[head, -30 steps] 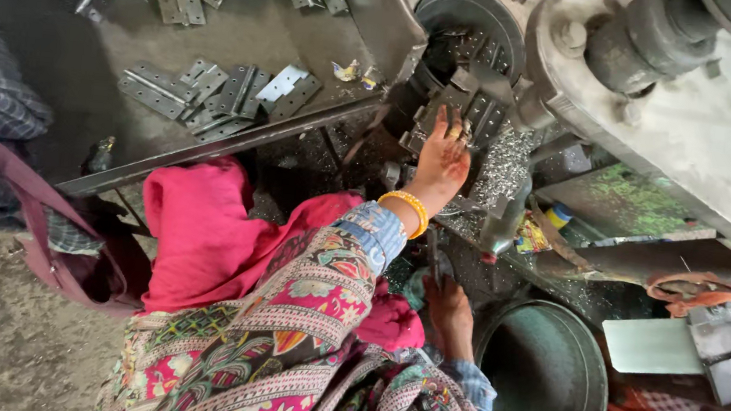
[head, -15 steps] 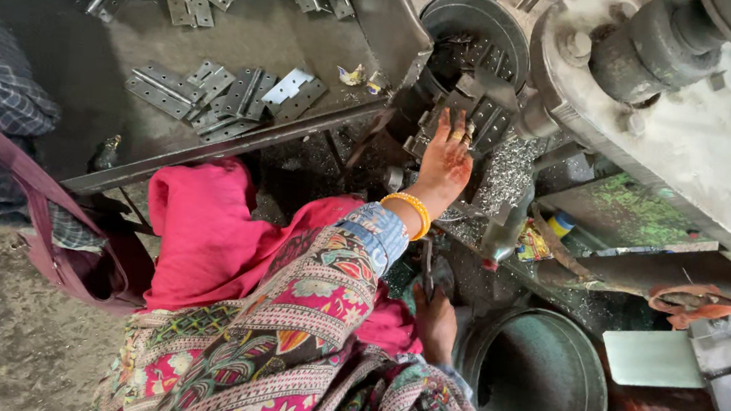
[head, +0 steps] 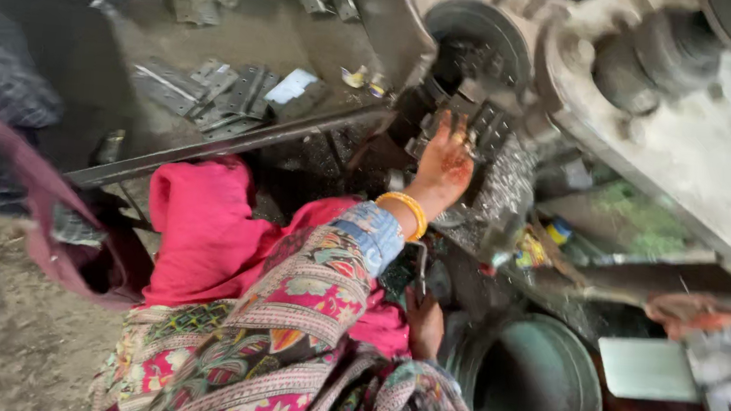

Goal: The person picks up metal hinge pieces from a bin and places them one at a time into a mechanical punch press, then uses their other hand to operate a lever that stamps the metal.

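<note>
Left hand (head: 445, 164) flat, fingers spread, resting on the perforated metal plates (head: 478, 123) at the mouth of the grey press machine (head: 704, 165). Yellow bangle (head: 406, 213) on that wrist. Right hand (head: 424, 323) low by the lap, just beside the rim of a dark green round tub (head: 535, 388); whether it holds anything, can't tell, blurred. Metal shavings (head: 509, 178) heaped right of the plates. More flat stamped plates (head: 216, 95) on the floor beyond a slanted steel bar (head: 212, 144). Pink cloth (head: 205, 227) over the lap.
</note>
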